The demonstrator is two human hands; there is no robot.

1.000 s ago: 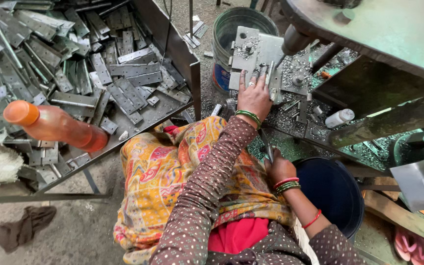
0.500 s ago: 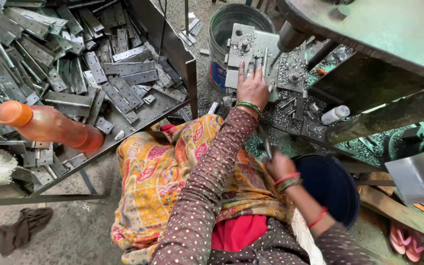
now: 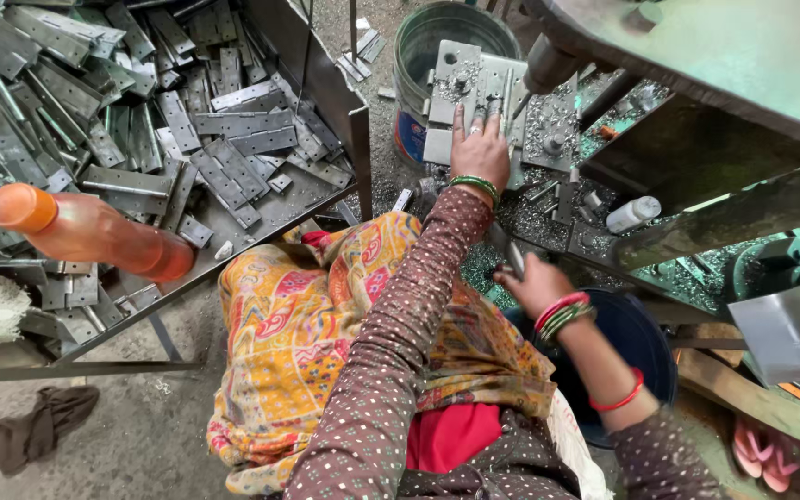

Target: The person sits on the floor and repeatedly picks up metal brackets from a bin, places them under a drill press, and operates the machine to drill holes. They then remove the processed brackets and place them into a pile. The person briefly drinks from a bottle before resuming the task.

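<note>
My left hand (image 3: 480, 153) reaches forward and lies flat on a grey metal jig plate (image 3: 452, 67) under the press ram (image 3: 548, 63), fingers spread over a strip laid there. Lower down, my right hand (image 3: 537, 283) is closed on a small metal piece (image 3: 515, 257) just above the rim of a blue bucket (image 3: 645, 344). Both wrists carry green and red bangles. Metal chips cover the press bed (image 3: 548, 199) between the two hands.
A sloped tray (image 3: 326, 88) at left holds several grey hinge plates, with an orange bottle (image 3: 85, 233) lying on it. A steel bucket (image 3: 416, 42) stands behind the jig. A small white bottle (image 3: 633, 213) sits under the green machine frame (image 3: 724, 74). A rag (image 3: 34, 428) lies on the floor.
My left hand has stayed pressed on the jig plate. My right hand has risen a little toward the press bed with the metal piece.
</note>
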